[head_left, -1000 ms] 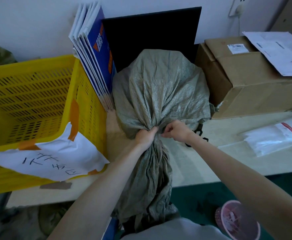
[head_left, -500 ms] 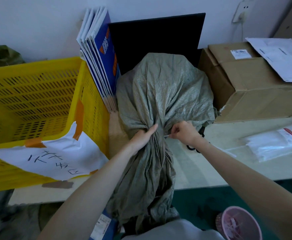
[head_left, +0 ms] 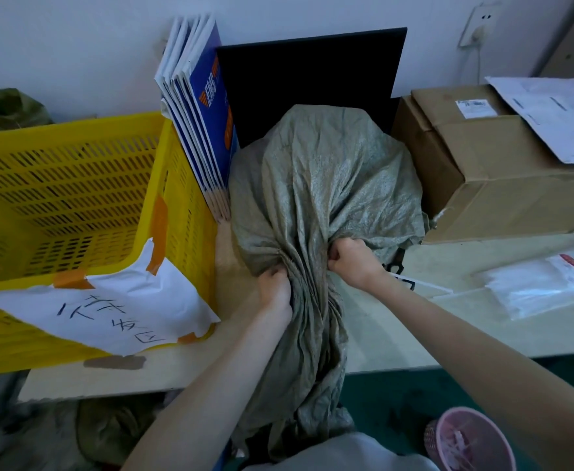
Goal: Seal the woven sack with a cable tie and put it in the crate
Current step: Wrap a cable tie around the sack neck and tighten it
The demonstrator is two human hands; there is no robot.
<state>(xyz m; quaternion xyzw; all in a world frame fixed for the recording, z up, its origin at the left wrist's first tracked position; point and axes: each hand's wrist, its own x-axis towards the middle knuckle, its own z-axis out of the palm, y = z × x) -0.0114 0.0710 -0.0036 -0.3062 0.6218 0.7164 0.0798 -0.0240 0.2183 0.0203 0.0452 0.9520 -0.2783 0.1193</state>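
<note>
Sunlight-yellow plastic crate [head_left: 74, 205] is sitting at the left of the frame on the pale table [head_left: 397, 321], with a handwritten paper sheet [head_left: 108, 311] taped over its near rim. Just right of it, a stack of blue-and-white booklets [head_left: 200, 124] is leaning upright against a black panel [head_left: 312, 76]. At centre, the grey-green woven sack [head_left: 326, 185] is bulging on the tabletop, its gathered neck trailing down over the near edge. The left hand [head_left: 275, 290] is gripping the left side of the bunched neck, fingers curled into the cloth; the right hand [head_left: 350, 258] is clenching the right side, a little higher. I cannot make out a cable tie. At the right, a cardboard box [head_left: 496, 175] is sitting just beside the sack, clear plastic packets [head_left: 543, 287] are lying below it, and a pink basket [head_left: 469, 440] is standing at lower right.
</note>
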